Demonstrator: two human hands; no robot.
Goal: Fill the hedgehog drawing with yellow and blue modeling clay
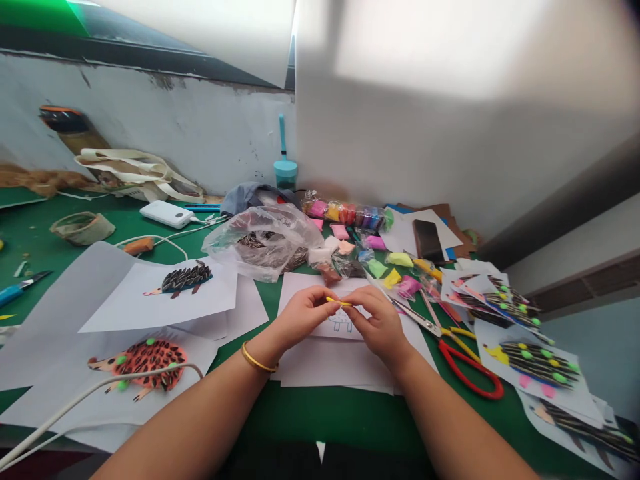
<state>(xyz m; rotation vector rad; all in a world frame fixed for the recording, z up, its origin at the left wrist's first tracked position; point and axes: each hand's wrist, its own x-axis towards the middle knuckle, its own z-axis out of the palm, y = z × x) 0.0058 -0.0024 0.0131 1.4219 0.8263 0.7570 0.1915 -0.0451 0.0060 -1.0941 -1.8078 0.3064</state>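
Note:
My left hand (311,313) and my right hand (376,320) meet over the paper, fingertips pinched together. Between them is a thin strip of yellow modelling clay (339,303), held from both sides. Just beneath lies a white sheet with a blue line drawing (342,324) of an animal with legs; my fingers hide part of it. More white paper (320,367) is stacked under that sheet. Beyond my hands are small packets of coloured clay, among them a yellow one (393,278) and a magenta one (409,287).
Red-handled scissors (470,380) and another pair lie at the right, beside finished hedgehog pictures (540,360). A clear bag of seeds (270,243) sits behind the paper. Seed hedgehog pictures (150,363), a white cable (100,387) and a utility knife (23,288) are at the left; a phone (428,240) lies back right.

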